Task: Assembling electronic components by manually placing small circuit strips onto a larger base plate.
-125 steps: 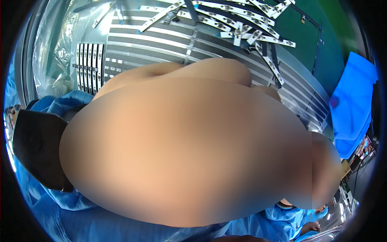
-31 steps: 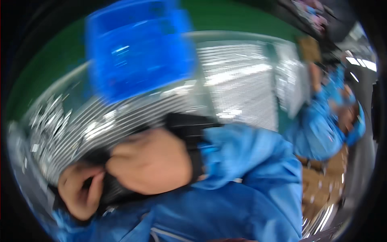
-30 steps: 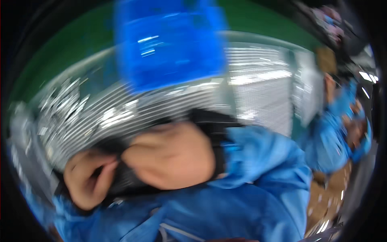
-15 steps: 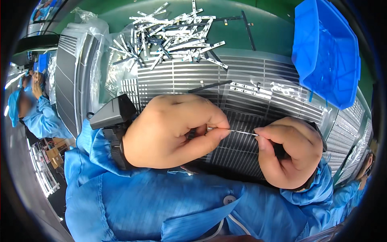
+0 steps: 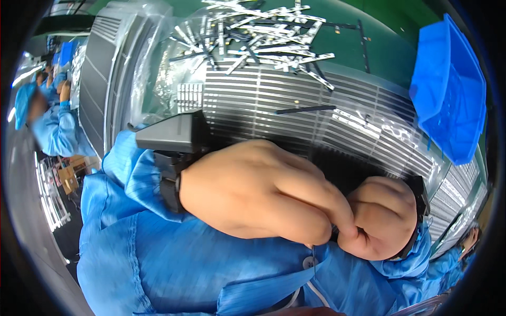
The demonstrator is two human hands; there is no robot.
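Note:
In front of my chest my left hand (image 5: 263, 195) is closed, back of the hand up, with its fingertips pointing down and to the right. Below them juts a thin strip (image 5: 314, 258), seen edge-on as a dark line against my blue smock. My right hand (image 5: 382, 218) is curled closed beside it, its fingers touching those of the left; what lies inside them is hidden. Beyond my hands lies a sheet of dark and light striped strips (image 5: 237, 102). A loose dark strip (image 5: 305, 109) and white strips (image 5: 358, 121) with dark marks rest on it.
A jumbled pile of narrow black and white strips (image 5: 263, 42) sits on the green tabletop (image 5: 390, 31). The blue plastic bin (image 5: 448, 95) stands at the right. Wrapped stacks of dark panels (image 5: 100, 73) are at the left. A co-worker in blue (image 5: 58, 126) sits farther left.
Both hands have come nearer my chest, and the left has moved right until it meets the right. The strip, stretched level between them before, now points downward from the left fingers.

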